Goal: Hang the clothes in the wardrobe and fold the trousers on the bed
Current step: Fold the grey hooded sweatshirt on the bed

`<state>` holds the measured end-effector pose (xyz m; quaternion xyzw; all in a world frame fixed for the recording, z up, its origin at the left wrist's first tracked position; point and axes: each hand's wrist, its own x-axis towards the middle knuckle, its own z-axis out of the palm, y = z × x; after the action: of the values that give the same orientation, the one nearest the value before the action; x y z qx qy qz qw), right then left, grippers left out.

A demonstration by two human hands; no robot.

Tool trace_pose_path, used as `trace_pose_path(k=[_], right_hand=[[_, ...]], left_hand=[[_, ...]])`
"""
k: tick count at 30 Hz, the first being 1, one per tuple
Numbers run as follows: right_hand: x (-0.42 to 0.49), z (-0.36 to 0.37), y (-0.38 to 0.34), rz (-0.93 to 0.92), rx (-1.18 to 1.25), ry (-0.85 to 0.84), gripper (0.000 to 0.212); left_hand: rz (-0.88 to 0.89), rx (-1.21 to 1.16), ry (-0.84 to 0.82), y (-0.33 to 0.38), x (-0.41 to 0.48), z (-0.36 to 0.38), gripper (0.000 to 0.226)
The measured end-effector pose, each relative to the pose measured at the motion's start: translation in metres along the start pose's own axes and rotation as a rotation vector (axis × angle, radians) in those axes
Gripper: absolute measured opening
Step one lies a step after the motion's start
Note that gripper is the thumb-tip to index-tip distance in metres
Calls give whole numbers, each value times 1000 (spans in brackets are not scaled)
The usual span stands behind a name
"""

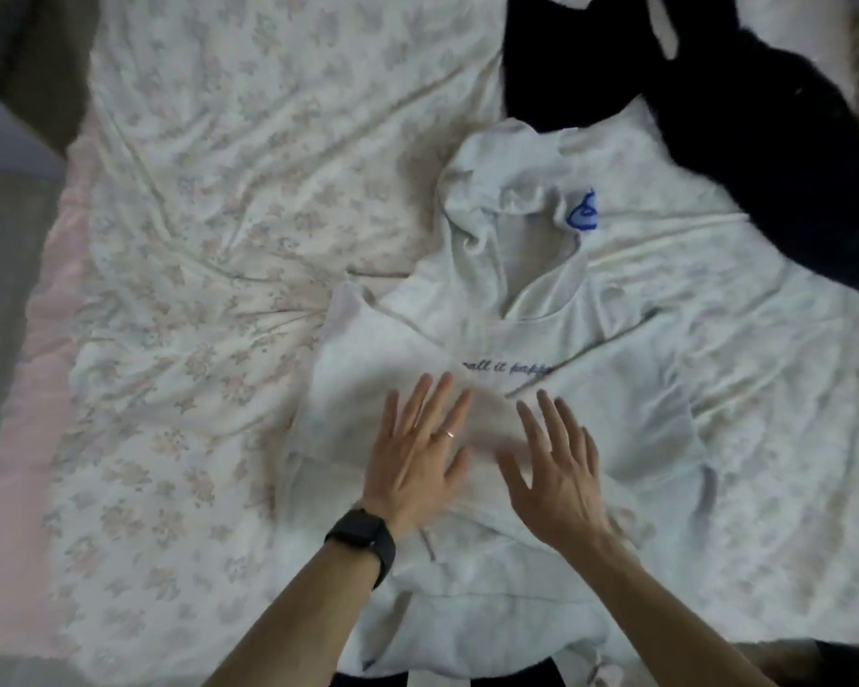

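Observation:
A white hoodie (507, 290) with blue lettering on the chest and a blue logo on the hood lies spread flat on the bed, hood pointing away from me. My left hand (417, 453), with a ring and a black watch on the wrist, lies flat with straight, spread fingers on the hoodie's chest. My right hand (556, 468) lies flat beside it, fingers spread too. Neither hand grips anything. A black garment (715, 116) lies crumpled at the far right of the bed.
The bed is covered by a pale floral sheet (219, 240), wrinkled, with a pink edge (45, 389) on the left. Grey floor (1, 290) shows beyond that edge. Something dark (814, 661) sits at the near right bottom.

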<state>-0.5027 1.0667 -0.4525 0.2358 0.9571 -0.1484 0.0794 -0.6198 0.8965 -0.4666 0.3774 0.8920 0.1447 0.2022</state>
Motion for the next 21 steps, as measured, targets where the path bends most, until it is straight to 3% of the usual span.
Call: trace_pose_path(k=[2, 4, 6, 8, 11, 16, 19, 21], right_hand=[[-37, 6, 31, 56, -51, -76, 74], [-68, 5, 66, 279, -37, -55, 84], [-87, 0, 88, 615, 107, -9, 92], [-104, -2, 105, 824, 348, -1, 88], [-119, -3, 108, 870, 634, -9, 67], [-125, -7, 100, 995, 791, 93, 54], [-130, -2, 100, 860, 812, 82, 47], [-128, 2, 104, 846, 869, 40, 39]], left_hand=[[10, 54, -157, 17, 8, 24, 68], [-50, 145, -308, 29, 18, 42, 67], [-126, 226, -377, 29, 21, 49, 69], [-150, 267, -375, 37, 24, 53, 71], [-106, 180, -240, 62, 15, 59, 75], [235, 61, -69, 146, 8, 74, 59], [360, 4, -28, 185, 29, 84, 41], [331, 11, -17, 195, 47, 88, 35]])
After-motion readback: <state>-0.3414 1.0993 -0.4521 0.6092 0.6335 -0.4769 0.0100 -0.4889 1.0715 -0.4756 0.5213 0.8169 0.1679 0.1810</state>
